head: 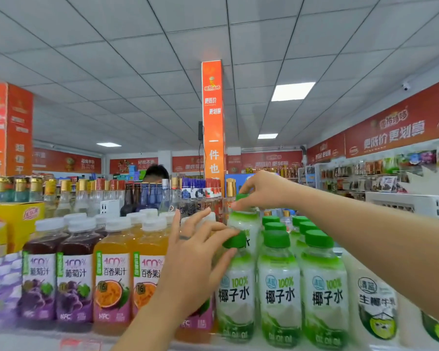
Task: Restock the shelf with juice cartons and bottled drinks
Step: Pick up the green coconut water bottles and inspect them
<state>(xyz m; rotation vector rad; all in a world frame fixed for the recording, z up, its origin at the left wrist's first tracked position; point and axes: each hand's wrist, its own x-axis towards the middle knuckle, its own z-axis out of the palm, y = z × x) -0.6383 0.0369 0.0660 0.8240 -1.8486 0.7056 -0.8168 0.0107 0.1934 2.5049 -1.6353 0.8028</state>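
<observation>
**Both hands on coconut water caps**

The left hand (195, 252) pinches the green cap (236, 241) of the front coconut water bottle (235, 295), which stands on the shelf (36, 342). Just beyond it, the right hand (260, 190) pinches the cap of a second coconut water bottle (246, 224), held higher than its row. Passion fruit juice bottles (112, 274) stand left of the left hand. These full plastic bottles are probably heavy, with slick labels. Held by the cap a bottle may swing, so the shoulder just below it looks safer.
</observation>
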